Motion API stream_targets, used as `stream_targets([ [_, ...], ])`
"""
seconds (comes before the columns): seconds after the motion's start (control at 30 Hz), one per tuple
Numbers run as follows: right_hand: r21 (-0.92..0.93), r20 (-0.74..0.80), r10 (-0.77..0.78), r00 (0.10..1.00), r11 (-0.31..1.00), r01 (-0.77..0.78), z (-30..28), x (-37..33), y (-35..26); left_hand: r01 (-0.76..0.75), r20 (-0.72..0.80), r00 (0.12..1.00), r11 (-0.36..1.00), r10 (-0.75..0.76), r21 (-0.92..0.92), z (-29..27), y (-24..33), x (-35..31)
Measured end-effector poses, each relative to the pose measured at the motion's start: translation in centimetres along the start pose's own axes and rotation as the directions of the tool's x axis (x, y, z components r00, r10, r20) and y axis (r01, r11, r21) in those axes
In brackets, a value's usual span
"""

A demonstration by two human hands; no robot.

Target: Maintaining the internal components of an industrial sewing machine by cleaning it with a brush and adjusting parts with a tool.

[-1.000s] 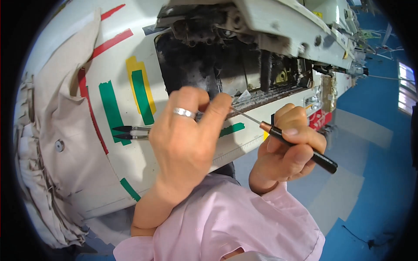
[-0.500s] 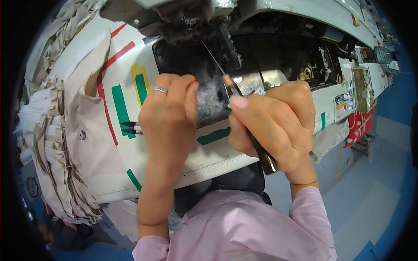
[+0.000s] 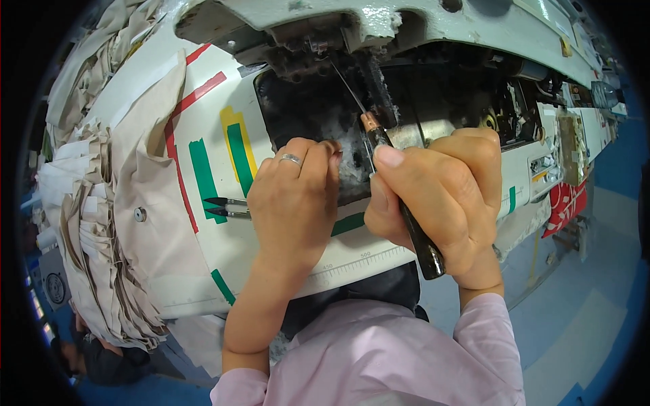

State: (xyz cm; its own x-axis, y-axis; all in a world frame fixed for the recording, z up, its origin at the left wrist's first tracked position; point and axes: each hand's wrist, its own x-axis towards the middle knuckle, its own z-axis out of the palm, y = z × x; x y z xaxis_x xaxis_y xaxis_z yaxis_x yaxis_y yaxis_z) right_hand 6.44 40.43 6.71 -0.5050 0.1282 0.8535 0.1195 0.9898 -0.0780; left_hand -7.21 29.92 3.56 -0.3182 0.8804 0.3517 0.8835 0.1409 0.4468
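My right hand grips a thin pointed tool with a black handle and a copper collar. Its metal tip reaches up into the dark, lint-filled opening under the head of a sewing machine. My left hand, with a silver ring on one finger, rests at the lower edge of that opening, fingertips on a clump of grey lint; I cannot tell whether it pinches any. Small black thread snips lie on the white table just left of my left hand.
The white machine table carries red, green and yellow tape strips and a printed ruler along its front edge. Stacks of beige fabric pieces hang over its left side. More machine parts and a red item stand at the right, above a blue floor.
The view has drawn closer to the machine opening. My right hand brought the tool from the right side up into the opening, tip now pointing upward. My left hand stayed at the opening's edge.
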Motion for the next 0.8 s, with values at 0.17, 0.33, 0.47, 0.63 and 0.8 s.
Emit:
stream_targets([
  [0.17,-0.001,-0.027,0.003,1.000,1.000,-0.003,0.9,-0.1,0.6,0.002,0.024,1.000,0.999,-0.003,0.039,0.2,0.1,-0.1],
  [0.33,0.025,-0.057,0.019,0.998,1.000,-0.017,1.1,0.0,0.9,0.053,0.060,0.997,0.998,-0.051,-0.038,0.0,0.3,-0.4],
  [0.47,0.048,-0.067,0.045,0.997,0.998,-0.041,0.8,0.1,0.7,0.066,0.032,0.998,0.991,-0.062,-0.118,0.0,0.5,-0.5],
  [0.63,0.077,-0.060,0.054,0.997,0.996,-0.049,0.5,0.3,0.7,-0.002,0.006,1.000,0.997,0.002,-0.072,0.0,0.3,-0.6],
  [0.8,0.062,-0.071,0.090,0.993,0.994,-0.085,0.7,1.1,0.8,0.026,0.025,0.999,0.989,-0.023,-0.149,0.0,0.4,-0.7],
])
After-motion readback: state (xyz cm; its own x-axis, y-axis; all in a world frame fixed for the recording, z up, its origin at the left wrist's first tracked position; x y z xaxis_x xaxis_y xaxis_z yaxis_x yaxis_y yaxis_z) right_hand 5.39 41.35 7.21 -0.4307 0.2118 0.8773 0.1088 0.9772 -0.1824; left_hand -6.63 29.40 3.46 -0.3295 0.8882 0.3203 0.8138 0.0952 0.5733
